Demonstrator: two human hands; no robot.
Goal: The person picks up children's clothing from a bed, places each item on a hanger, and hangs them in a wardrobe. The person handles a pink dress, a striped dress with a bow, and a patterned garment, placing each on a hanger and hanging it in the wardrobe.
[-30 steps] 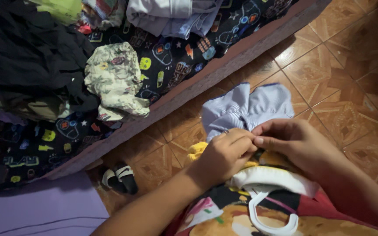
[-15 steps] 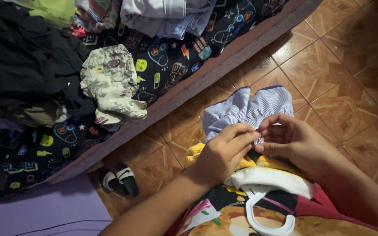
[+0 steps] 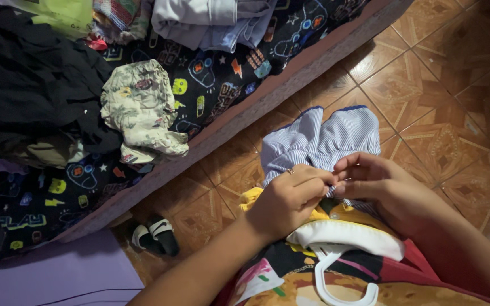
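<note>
Above lap, both hands (image 3: 327, 192) pinching striped garment (image 3: 324, 139), fabric spreading beyond fingertips.

To your left, the bed (image 3: 313, 65) in its dark cartoon-print sheet (image 3: 211, 73) carries a floral garment (image 3: 140, 110), black clothes (image 3: 24, 73) and folded pale clothes (image 3: 211, 20). Black-and-white sandals (image 3: 155, 233) lie on the brown tiled floor (image 3: 443, 85) nearby.

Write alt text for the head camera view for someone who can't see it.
Both hands, left hand and right hand, pinch a blue striped garment over a white hanger above a tiled floor. Left of them, a bed is heaped with clothes.
</note>
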